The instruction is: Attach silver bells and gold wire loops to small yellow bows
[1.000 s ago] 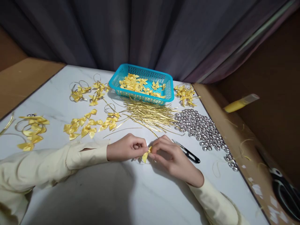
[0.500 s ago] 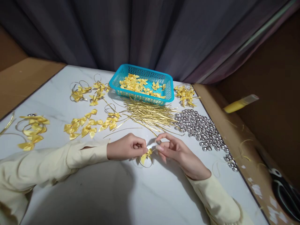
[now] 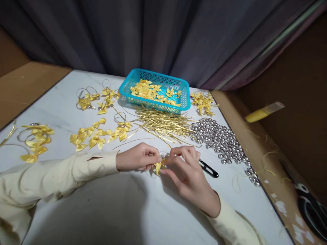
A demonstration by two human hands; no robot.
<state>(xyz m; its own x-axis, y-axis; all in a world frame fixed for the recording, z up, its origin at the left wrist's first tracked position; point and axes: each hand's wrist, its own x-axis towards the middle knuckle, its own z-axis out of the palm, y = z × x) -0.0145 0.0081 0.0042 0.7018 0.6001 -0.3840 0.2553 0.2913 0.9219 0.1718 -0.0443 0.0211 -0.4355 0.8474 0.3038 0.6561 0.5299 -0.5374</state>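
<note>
In the head view, the left hand (image 3: 139, 157) is pinching one yellow bow (image 3: 157, 167); the right hand (image 3: 190, 177) is curving around its side, grip unclear. One blue basket (image 3: 186, 102) is standing beyond, one black handle (image 3: 215, 174) lying right.

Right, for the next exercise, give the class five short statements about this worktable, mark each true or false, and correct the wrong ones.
1. The left hand is holding a yellow bow. True.
2. The basket is red. False: the basket is blue.
3. The gold wires lie on the near side of the basket. True.
4. The silver beads are inside the basket. False: the silver beads lie on the table, to the right of the gold wires.
5. The right hand is gripping the black-handled tool. False: the black-handled tool lies on the table, partly hidden by the right hand.
</note>
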